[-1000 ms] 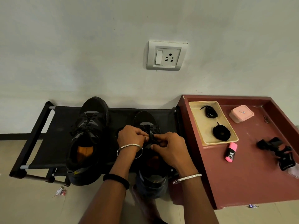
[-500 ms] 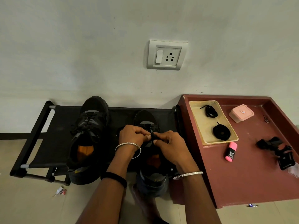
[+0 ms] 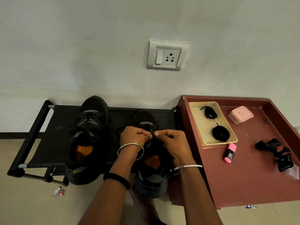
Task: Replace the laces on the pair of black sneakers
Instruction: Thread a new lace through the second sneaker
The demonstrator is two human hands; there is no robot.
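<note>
On the black fabric rack (image 3: 53,140) by the wall stand 2 black sneakers: the left sneaker (image 3: 87,137) sits laced and untouched, and the right sneaker (image 3: 146,120) lies under both hands. The left hand (image 3: 132,135) and right hand (image 3: 172,140) meet over its tongue, the fingers (image 3: 150,136) of each pinched narrow on a short run of black lace (image 3: 153,133) held between them. Beside the rack, the red surface (image 3: 243,176) carries a cream tray (image 3: 199,127) with 2 bundled black laces (image 3: 220,133), well apart from the hands. The likely trouble, as I judge it, is the lace slipping out of so fine a pinch, or a hard tug dragging the sneaker, whose heel overhangs the rack's front edge, off onto the floor. Black lace against black upper makes it hard to tell whether a knot is being loosened or an eyelet threaded; the hands cover most of the lacing, and I cannot tell whether this lace is old or new.
</note>
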